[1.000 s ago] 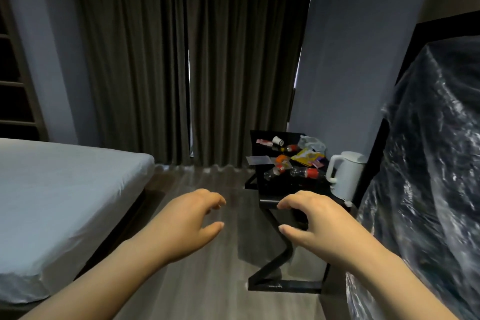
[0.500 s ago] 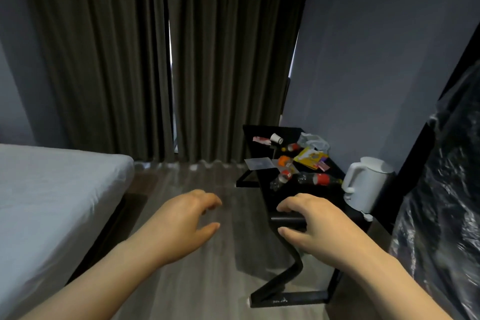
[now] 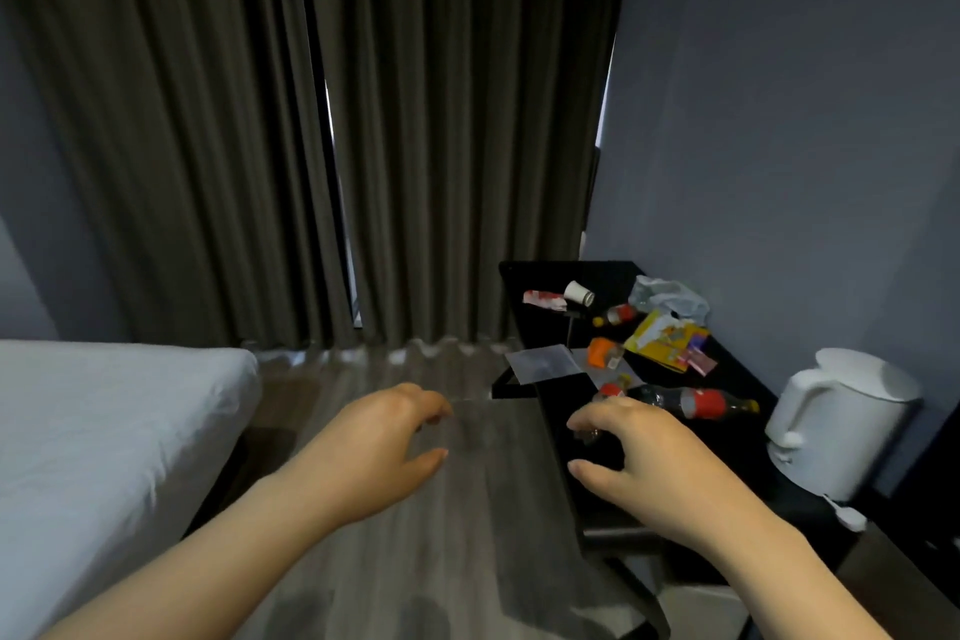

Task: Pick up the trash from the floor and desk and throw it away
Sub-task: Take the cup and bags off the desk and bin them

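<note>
Scene: A person stands at a black desk [image 3: 558, 413] strewn with litter, in a dim room hung with dark curtains [image 3: 415, 120].
Hands: The left hand [image 3: 384, 437] and right hand [image 3: 639, 463] are well apart. Both are empty, with fingers loosely curled.
Position: The right hand hovers over the desk's near end; the left hangs above the wooden floor [image 3: 467, 525].
Trash: All of it lies on the desk's far half. There is a toppled paper cup [image 3: 579, 293], a red-and-white wrapper [image 3: 544, 299], a crumpled clear bag [image 3: 670, 299], a yellow snack packet [image 3: 662, 338] and a dark bottle [image 3: 696, 402] lying on its side. No litter shows on the visible floor.
Step in hand: Probably the reach for a first piece.
Doing it well: The bottle is nearest the right hand and could roll, so a grip round its body suits it. Light wrappers are best gathered into the free left hand. The white kettle [image 3: 836, 424] is likely no rubbish and should stay.
Bin: None is in view.
Writing: The bottle's red label and the packet's print are too small and blurred to read.
Also pictured: A white bed [image 3: 104, 421] at left.
</note>
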`<action>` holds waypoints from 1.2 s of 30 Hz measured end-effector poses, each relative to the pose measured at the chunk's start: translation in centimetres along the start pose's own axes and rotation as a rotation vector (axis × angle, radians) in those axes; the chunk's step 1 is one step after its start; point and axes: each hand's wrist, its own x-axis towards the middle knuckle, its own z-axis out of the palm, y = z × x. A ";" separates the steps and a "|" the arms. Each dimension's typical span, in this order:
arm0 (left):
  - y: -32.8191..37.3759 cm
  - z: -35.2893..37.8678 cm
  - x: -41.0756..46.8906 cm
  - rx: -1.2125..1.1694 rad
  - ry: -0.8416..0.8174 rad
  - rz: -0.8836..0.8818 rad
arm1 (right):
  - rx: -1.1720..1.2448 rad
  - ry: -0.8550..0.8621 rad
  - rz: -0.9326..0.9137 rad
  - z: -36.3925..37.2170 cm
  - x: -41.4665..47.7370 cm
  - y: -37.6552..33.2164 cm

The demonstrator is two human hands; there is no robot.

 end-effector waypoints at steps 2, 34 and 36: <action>-1.0 0.6 3.5 0.003 -0.008 -0.003 | 0.017 -0.002 0.014 0.0 2.9 1.9; -20.0 17.5 44.4 -0.152 -0.377 0.266 | 0.110 -0.085 0.505 9.1 34.0 18.1; -20.7 18.7 45.8 -0.161 -0.400 0.275 | 0.106 -0.100 0.520 9.8 35.1 19.1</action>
